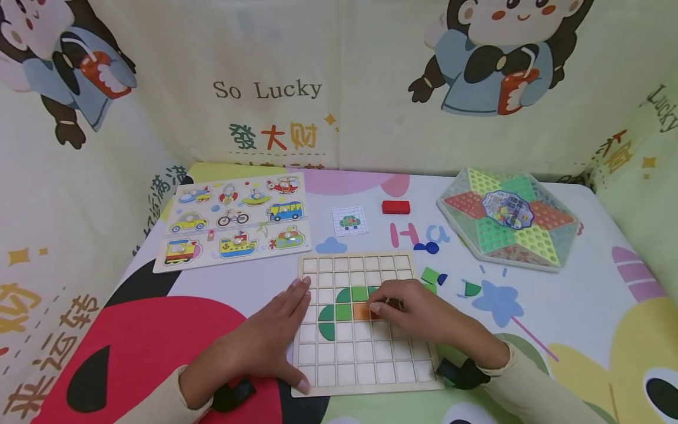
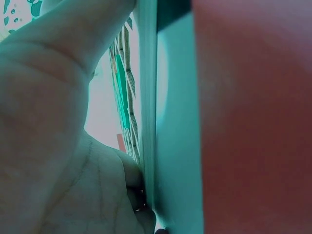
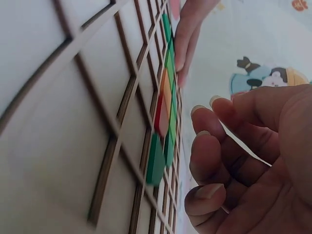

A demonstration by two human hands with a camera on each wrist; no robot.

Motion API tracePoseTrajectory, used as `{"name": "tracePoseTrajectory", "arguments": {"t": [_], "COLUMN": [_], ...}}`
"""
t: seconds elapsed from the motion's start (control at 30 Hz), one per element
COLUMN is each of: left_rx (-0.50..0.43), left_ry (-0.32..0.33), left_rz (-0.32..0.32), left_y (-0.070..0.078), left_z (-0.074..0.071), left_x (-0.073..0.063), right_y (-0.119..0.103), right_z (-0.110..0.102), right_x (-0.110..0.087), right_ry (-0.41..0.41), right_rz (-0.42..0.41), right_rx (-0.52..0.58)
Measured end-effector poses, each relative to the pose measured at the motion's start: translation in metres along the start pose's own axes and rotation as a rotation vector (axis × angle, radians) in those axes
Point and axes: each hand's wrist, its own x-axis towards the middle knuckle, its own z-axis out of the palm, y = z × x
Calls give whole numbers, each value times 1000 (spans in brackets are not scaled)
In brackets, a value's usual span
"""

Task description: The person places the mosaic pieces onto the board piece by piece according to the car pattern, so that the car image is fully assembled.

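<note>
A wooden grid board (image 1: 365, 388) lies flat on the table, holding green squares (image 1: 343, 312), green rounded pieces (image 1: 326, 331) and an orange square (image 1: 361, 311). My left hand (image 1: 259, 341) rests along the board's left side, fingers stretched at the edge and thumb at the lower left corner. Over the right part of the grid is my right hand (image 1: 424, 309), which partly hides the pieces below. In the right wrist view its fingers (image 3: 207, 156) are loosely bent beside the board, with no piece showing between them. A red piece (image 3: 160, 117) and a dark green piece (image 3: 155, 163) sit there.
Loose green pieces (image 1: 430, 275) and blue pieces (image 1: 432, 248) lie right of the board. Behind it are a small picture card (image 1: 349, 221) and a red block (image 1: 396, 207). A vehicle puzzle (image 1: 238, 219) is back left, a clear hexagonal box (image 1: 551, 263) back right.
</note>
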Motion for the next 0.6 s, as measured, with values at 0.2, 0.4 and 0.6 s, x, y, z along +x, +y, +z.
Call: {"name": "tracePoseTrajectory", "arguments": {"t": [0.2,0.4,0.6], "left_rx": [-1,16,4], "left_ry": [-1,3,-3], "left_rz": [1,-1,-5], "left_y": [0,0,-1], "left_z": [0,0,2], "left_x": [0,1,1], "right_y": [11,24,35], "right_z": [-9,-21,-37], "right_x": [-10,-20,-27], "right_ry": [75,232,318], "right_rz": [30,20,30], "right_rx": [-19,-96,-150]}}
